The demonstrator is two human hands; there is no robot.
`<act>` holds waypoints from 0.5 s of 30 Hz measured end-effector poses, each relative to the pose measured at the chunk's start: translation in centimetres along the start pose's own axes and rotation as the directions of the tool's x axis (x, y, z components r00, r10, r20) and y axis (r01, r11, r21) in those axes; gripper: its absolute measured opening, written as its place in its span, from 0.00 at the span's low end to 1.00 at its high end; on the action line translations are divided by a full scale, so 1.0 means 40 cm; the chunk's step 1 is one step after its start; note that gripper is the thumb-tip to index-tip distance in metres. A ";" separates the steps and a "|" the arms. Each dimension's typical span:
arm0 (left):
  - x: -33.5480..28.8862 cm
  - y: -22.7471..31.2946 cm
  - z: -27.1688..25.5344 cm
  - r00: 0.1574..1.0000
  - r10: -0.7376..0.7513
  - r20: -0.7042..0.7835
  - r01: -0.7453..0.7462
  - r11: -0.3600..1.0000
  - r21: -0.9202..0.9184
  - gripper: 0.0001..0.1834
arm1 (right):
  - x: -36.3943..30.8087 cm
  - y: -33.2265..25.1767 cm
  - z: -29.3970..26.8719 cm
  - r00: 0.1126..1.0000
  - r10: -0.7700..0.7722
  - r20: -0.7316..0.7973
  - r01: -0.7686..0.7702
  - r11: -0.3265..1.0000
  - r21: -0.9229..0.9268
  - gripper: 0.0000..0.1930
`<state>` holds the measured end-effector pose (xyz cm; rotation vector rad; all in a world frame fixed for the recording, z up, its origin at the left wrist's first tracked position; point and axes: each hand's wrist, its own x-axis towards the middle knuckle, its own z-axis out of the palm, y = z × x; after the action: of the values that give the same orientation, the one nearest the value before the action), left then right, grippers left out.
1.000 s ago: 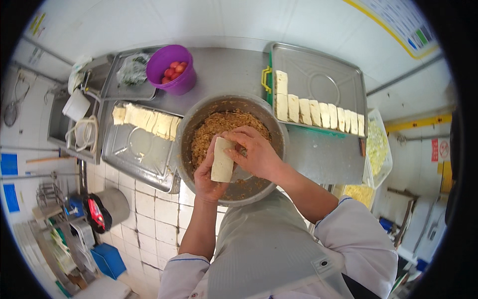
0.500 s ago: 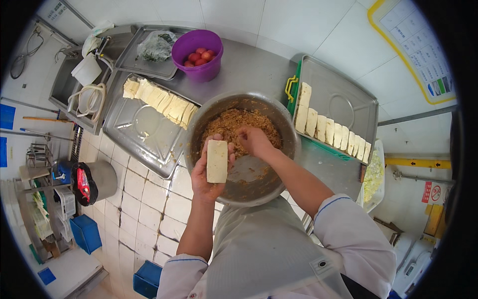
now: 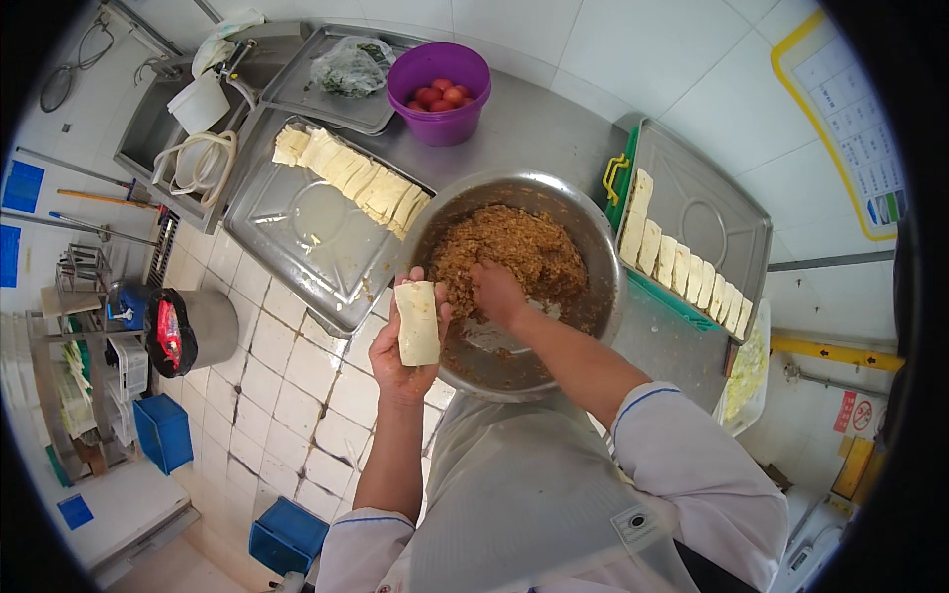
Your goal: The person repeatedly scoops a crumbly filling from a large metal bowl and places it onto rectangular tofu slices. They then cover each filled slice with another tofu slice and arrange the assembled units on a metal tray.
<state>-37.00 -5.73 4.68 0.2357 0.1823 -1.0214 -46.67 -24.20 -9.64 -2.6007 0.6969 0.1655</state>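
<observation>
On the palm of my left hand (image 3: 388, 364) lies a pale, oblong block of tofu (image 3: 417, 323), steadied by the fingers along its sides, just left of a large metal bowl (image 3: 611, 292). Inside the bowl is a brown minced filling (image 3: 544, 259), heaped toward the far side. My right hand (image 3: 497, 294) reaches into it with curled fingers, and the fingertips are partly hidden in the mince. To the left, a row of tofu pieces (image 3: 356, 183) lines the far edge of a metal tray (image 3: 287, 237). Another row of tofu pieces (image 3: 682, 269) runs along the near side of the right tray (image 3: 712, 188).
A purple bucket (image 3: 440, 127) of red tomatoes stands on the steel counter (image 3: 534, 109) at the back, beside a plastic bag of greens (image 3: 351, 67). The right tray rests on a green crate (image 3: 672, 299). A sink (image 3: 148, 138) is far left; a lined bin (image 3: 215, 331) stands on the floor.
My right hand has gone down into the filling, fingers sinking into the mince. The tofu in my left hand has tilted slightly. The whole view has shifted a little.
</observation>
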 end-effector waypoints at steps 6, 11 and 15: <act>-0.004 0.009 -0.011 0.998 -0.062 0.024 0.062 0.998 -0.003 0.30 | 0.003 -0.016 -0.163 0.945 0.255 0.206 -0.318 0.561 0.764 0.06; -0.005 0.006 -0.024 0.982 -0.189 -0.006 0.190 0.981 0.043 0.35 | 0.005 -0.095 -0.386 0.991 -0.103 0.081 -0.016 0.521 0.853 0.11; -0.006 -0.004 -0.026 0.954 -0.301 -0.013 0.299 0.941 0.159 0.40 | 0.033 -0.136 -0.496 0.865 -0.496 0.080 0.339 0.693 0.636 0.14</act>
<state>-37.30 -5.32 3.71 0.3555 0.1282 -1.3431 -42.77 -29.39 9.94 -1.9880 0.0152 0.0957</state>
